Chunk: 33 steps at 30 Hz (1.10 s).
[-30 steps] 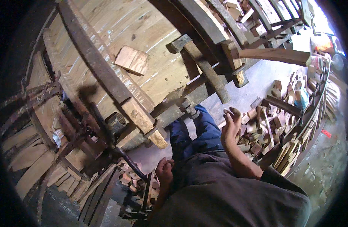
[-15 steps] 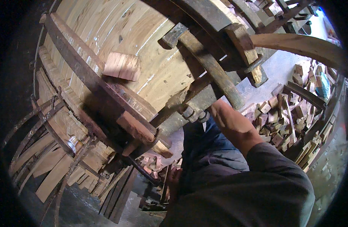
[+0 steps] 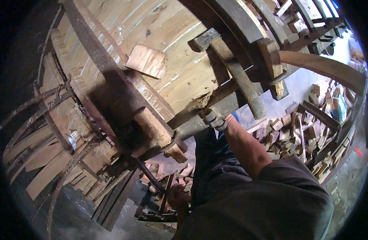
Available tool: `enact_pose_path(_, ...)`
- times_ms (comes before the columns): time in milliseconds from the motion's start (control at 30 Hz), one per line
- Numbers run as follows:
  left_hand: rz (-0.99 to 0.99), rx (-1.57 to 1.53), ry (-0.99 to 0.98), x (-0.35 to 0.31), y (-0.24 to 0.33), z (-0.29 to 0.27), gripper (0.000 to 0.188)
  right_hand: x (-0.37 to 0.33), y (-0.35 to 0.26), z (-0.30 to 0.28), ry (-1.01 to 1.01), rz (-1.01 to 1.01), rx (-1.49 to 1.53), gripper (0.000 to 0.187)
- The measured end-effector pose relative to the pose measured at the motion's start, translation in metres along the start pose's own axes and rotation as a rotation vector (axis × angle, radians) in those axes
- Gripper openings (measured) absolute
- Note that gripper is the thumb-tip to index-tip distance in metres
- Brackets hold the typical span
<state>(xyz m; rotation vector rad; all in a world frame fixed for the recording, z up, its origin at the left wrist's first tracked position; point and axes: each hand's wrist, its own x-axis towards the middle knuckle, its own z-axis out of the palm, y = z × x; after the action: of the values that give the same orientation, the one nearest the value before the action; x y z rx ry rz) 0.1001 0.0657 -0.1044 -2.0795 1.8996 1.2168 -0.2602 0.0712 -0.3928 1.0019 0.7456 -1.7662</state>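
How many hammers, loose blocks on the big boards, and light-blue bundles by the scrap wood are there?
Hammer: 1
Loose block on the boards: 1
Light-blue bundle by the scrap wood: 1
Total: 3

Daylight comes strongest from the far right, where the floor (image 3: 344, 46) washes out nearly white with a bluish fringe at the rim. The table (image 3: 180, 78) is moderately bright, its pale planks clearly grained. A hammer (image 3: 240, 78) throws a dark shadow across them, and a deeper one swallows detail at the left beneath the long beam (image 3: 94, 48). Near, the dark shirt (image 3: 252, 204) loses most of its folds; the right forearm (image 3: 248, 148) catches soft light, while the left hand (image 3: 179, 197) sits in gloom, its fingers indistinct. Fisheye distortion bows the outer edges, black vignetting closes the corners, and the far-right clutter looks soft.
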Motion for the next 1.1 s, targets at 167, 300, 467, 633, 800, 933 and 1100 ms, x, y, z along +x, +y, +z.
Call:
enact_pose_path(167,0.349,0.218,0.378,0.018,0.042,-0.036,0.033,-0.019,-0.011,-0.004,0.062,-0.034,-0.176,0.026)
enact_pose_path(300,0.222,-0.041,0.315,0.074,0.062,-0.045,0.042,-0.084,-0.036,-0.012,0.096,-0.134,-0.958,0.024)
enact_pose_path(467,-0.102,-0.48,-0.276,0.143,0.049,-0.076,0.02,-0.142,-0.049,-0.09,-0.241,-0.5,-1.706,0.016)
enact_pose_path(633,-0.025,-0.618,-0.34,0.136,0.06,-0.078,0.015,-0.177,-0.005,-0.096,0.125,-0.243,-0.894,0.014)
enact_pose_path(800,0.272,-0.194,-0.158,0.115,0.078,-0.127,0.021,-0.274,0.105,0.039,-0.369,-0.313,-1.12,0.014)
enact_pose_path(933,0.742,0.164,0.177,0.083,0.089,-0.148,0.029,-0.327,0.16,0.129,-0.642,-0.347,-0.882,0.063)
enact_pose_path(1100,1.377,0.413,0.129,0.07,0.073,-0.143,0.04,-0.371,0.136,0.175,-0.584,-0.341,-0.224,0.063)
